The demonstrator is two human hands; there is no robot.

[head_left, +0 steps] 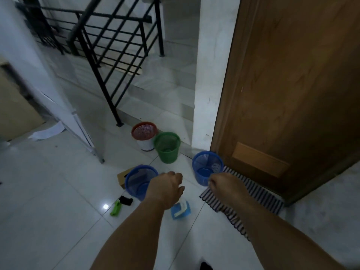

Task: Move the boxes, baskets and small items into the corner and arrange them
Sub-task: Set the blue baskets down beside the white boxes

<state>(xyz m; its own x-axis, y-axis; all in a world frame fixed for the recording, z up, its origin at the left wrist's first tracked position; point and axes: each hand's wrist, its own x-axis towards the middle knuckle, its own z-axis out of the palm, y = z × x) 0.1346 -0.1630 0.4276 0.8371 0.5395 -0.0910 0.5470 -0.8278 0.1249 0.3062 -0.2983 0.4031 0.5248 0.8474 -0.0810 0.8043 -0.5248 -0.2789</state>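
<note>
A red basket (144,131) sits on a white bucket by the stair foot, with a green basket (167,147) beside it. One blue basket (206,167) stands at the door mat; another blue basket (138,181) stands left, in front of a small cardboard box (122,177). A blue and white item (180,210), a green item (115,208) and a black item (126,200) lie on the tiles. My left hand (168,187) hovers between the blue baskets, fingers curled, holding nothing. My right hand (224,184) is loosely closed next to the right blue basket, empty.
A wooden door (288,84) stands at the right with a striped mat (241,199) before it. A black stair railing (109,55) and steps rise behind. A white pillar (210,75) forms the corner. A large cardboard box (13,106) and papers (48,131) lie at left.
</note>
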